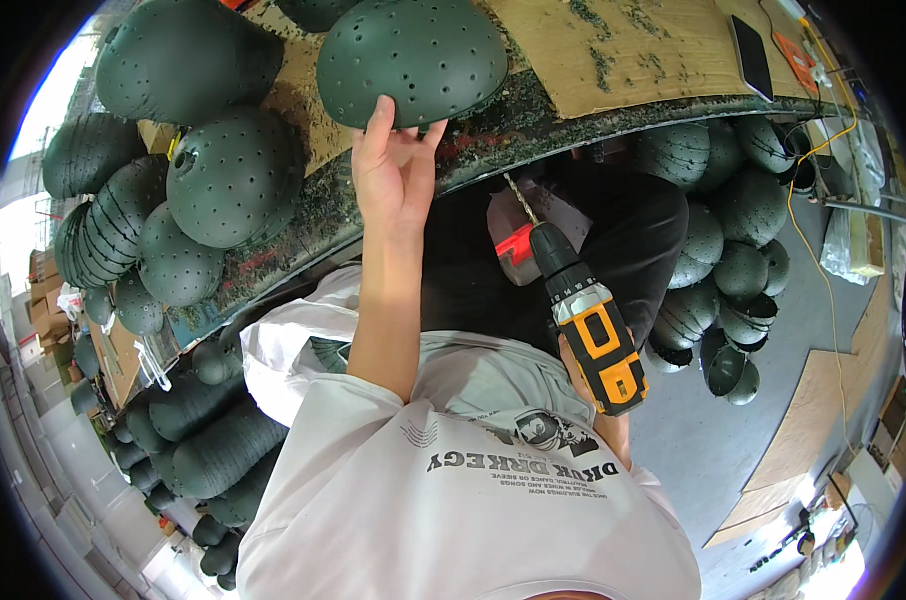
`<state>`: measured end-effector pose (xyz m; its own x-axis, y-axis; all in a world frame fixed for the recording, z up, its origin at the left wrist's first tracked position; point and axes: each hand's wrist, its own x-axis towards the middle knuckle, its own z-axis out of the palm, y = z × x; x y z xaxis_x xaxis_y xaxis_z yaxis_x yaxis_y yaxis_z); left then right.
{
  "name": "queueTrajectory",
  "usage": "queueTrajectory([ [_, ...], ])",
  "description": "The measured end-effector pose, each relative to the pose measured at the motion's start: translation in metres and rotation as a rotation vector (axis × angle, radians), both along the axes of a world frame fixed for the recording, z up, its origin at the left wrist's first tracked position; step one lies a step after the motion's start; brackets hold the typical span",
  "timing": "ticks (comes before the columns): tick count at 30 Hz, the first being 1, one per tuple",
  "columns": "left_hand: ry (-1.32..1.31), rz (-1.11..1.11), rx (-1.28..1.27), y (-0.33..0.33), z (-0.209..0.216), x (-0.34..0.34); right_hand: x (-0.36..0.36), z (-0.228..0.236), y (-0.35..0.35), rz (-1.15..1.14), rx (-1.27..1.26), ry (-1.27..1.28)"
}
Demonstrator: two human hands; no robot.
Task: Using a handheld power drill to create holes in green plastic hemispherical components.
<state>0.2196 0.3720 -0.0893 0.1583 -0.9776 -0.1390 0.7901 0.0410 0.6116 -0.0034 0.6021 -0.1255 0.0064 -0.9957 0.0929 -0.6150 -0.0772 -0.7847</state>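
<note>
A dark green helmet shell (413,60), dotted with small drilled holes, rests dome up at the near edge of the workbench. My left hand (398,165) grips its near rim, the thumb on the outer face and the other fingers partly hidden under the edge. A yellow and black cordless drill (603,350) is in my right hand (573,372), held over my lap. Its long twist bit (520,198) points away from me toward the bench edge, apart from the shell. The drill's body hides most of the right hand's fingers.
More drilled shells (235,175) are piled on the bench's left, with nested stacks (223,455) below. Other shells (743,270) lie at right on the floor. Cardboard (633,50) with dark shavings covers the bench; a phone (750,58) and a yellow cable (795,215) are at right.
</note>
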Motion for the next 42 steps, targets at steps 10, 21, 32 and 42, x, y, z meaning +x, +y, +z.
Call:
queueTrajectory([
  [10, 0.000, 0.104, -0.205, -0.040, 0.005, -0.025, -0.003, -0.002, 0.006, -0.016, 0.043, -0.101],
  [21, 0.035, 0.072, -0.136, -0.055, 0.009, -0.027, -0.007, -0.006, 0.006, -0.031, 0.105, -0.213],
  [32, 0.007, 0.054, -0.159, -0.060, 0.008, -0.017, -0.005, -0.007, 0.007, -0.045, 0.156, -0.333],
  [42, -0.105, 0.020, -0.122, -0.048, -0.001, -0.002, -0.001, -0.015, -0.006, -0.069, 0.187, -0.443],
])
